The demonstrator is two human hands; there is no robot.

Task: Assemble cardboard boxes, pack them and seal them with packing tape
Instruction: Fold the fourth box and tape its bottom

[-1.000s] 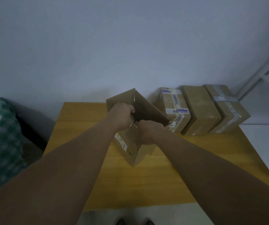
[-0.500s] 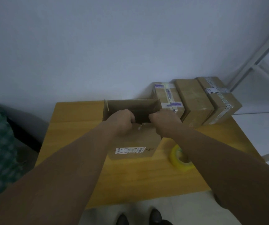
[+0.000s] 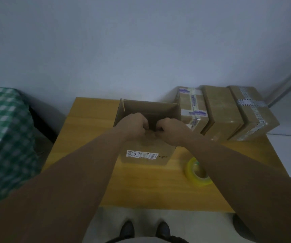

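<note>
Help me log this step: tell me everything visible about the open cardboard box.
The open cardboard box is plain brown board, upright on the wooden table, top open, inside dark. A white label sits low on its near face. The left hand and right hand grip its near top edge. A taped box stands close beside it.

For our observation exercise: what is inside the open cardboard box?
The box shows only dark inner walls. The left hand and right hand grip its near edge, hiding the bottom.

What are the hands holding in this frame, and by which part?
Both the left hand and the right hand grip the open cardboard box at its near top edge, side by side near the middle, fingers curled over the rim.
</note>
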